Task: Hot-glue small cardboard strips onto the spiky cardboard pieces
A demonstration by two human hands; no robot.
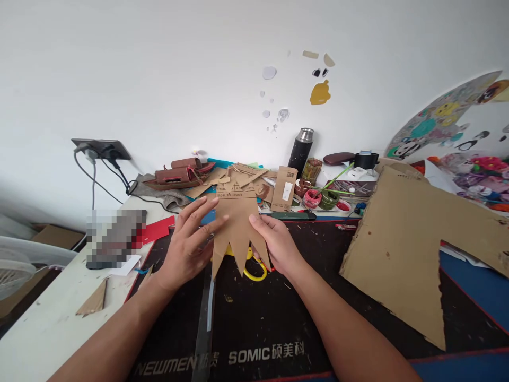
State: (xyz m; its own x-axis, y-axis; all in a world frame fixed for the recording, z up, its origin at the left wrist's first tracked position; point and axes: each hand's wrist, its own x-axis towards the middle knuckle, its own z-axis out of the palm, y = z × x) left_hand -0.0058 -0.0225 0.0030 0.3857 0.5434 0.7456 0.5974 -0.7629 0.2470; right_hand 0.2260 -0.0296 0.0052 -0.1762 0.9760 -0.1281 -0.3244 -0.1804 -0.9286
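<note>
A piece of brown cardboard (236,220) with a zigzag row of points along its lower edge is raised in front of me over the black mat. My right hand (276,239) grips its right side, thumb on the front face and fingers mostly hidden behind. My left hand (191,239) is at the left edge, its fingers spread and the tips resting against the card. Behind the points shows the yellow handle of scissors (256,271); their blades are hidden, and I cannot tell whether my right fingers touch them.
A large cut cardboard sheet (397,244) lies on the right. Across the back are a brown model boat (178,178), cardboard scraps, a black thermos (301,151) and paint jars (313,198). A clear strip (207,313) lies on the black mat (254,323). A cardboard offcut (93,300) sits left.
</note>
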